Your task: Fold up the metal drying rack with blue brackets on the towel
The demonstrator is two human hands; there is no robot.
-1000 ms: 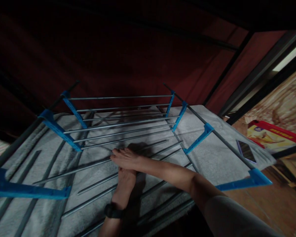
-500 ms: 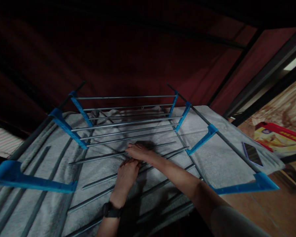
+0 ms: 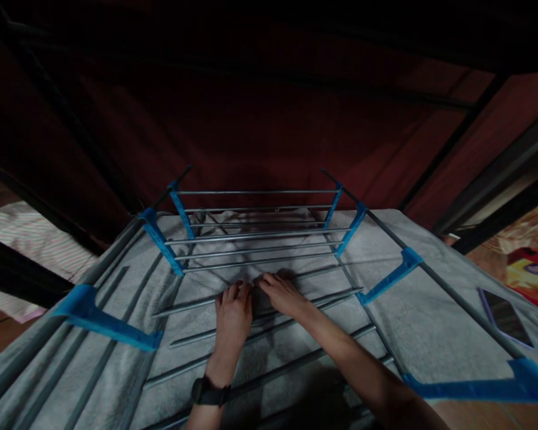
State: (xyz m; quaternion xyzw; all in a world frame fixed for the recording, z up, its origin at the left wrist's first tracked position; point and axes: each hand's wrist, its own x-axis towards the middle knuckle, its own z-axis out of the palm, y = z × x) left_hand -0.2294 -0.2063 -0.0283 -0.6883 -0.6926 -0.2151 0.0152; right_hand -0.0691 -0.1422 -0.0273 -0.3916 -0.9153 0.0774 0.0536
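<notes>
Towel: grey terry towel (image 3: 412,310) lies spread flat under the rails of the metal drying rack w/ blue plastic brackets (image 3: 255,236); covers most of the rack's width, L to R.
Left hand: left hand (image 3: 233,316), black watch on wrist (image 3: 208,391), palm down on towel near rack centre, fingers straight and together, pressing flat; nothing gripped.
Right hand: right hand (image 3: 283,294) just beside the left, fingertips nearly touching it, also flat on the cloth betw. two thin steel rods (image 3: 269,310); fingers loosely spread, holding nothing.
Contact: both palms on towel surface; can't tell if any fold is pinched under the fingers.
Progress (judged): towel already laid out and mostly smooth; creases show near far end by the raised rail section, so smoothing at centre/far edge looks left. Near edge cut off by frame, can't judge.
Around: dark phone (image 3: 504,310) lies on towel's right side, well apart from hands. Red-and-yellow printed box (image 3: 531,276) on floor at far right.
Writing: none legible; box print too small and blurred. No brand seen on rack or watch.
Backdrop: dark red fabric panel (image 3: 251,131) behind the rack.
</notes>
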